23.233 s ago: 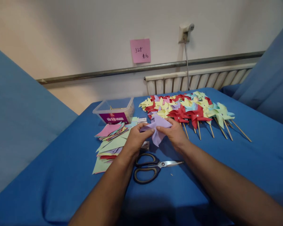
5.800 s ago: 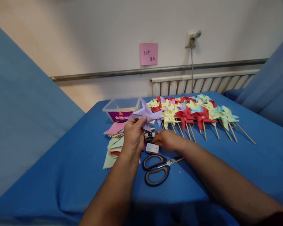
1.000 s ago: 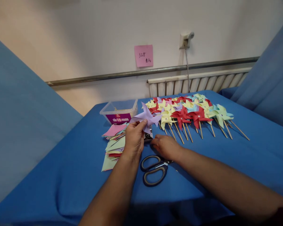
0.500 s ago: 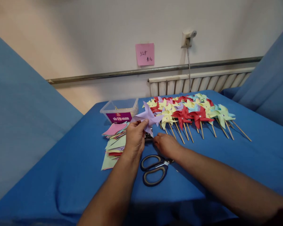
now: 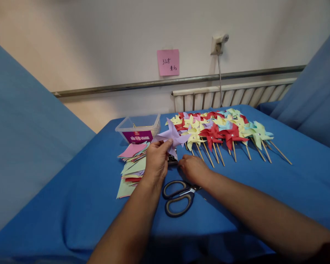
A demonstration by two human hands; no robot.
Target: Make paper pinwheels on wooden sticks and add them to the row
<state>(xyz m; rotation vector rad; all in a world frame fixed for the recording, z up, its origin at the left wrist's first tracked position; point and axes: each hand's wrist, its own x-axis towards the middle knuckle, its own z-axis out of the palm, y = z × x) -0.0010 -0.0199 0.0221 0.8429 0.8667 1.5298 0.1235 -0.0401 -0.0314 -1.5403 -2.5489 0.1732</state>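
My left hand [image 5: 156,161] holds a folded lilac paper pinwheel [image 5: 172,136] up by its centre, just above the table. My right hand [image 5: 193,169] lies low on the blue cloth beside it, fingers bent over a small box of pins [image 5: 172,159]; whether it grips anything is hidden. Scissors with dark handles [image 5: 177,196] lie shut under my right wrist. A stack of coloured paper squares [image 5: 132,163] sits left of my left hand.
Several finished pinwheels on wooden sticks [image 5: 222,130] lie in a row at the back right. A clear plastic tub [image 5: 139,128] stands behind the paper stack. A radiator [image 5: 231,96] and a pink note [image 5: 169,62] are on the wall. Blue padded surfaces flank the table [image 5: 291,183].
Over the last second almost nothing moved: my left hand keeps the lilac pinwheel raised and my right hand shifts slightly at the pin box.
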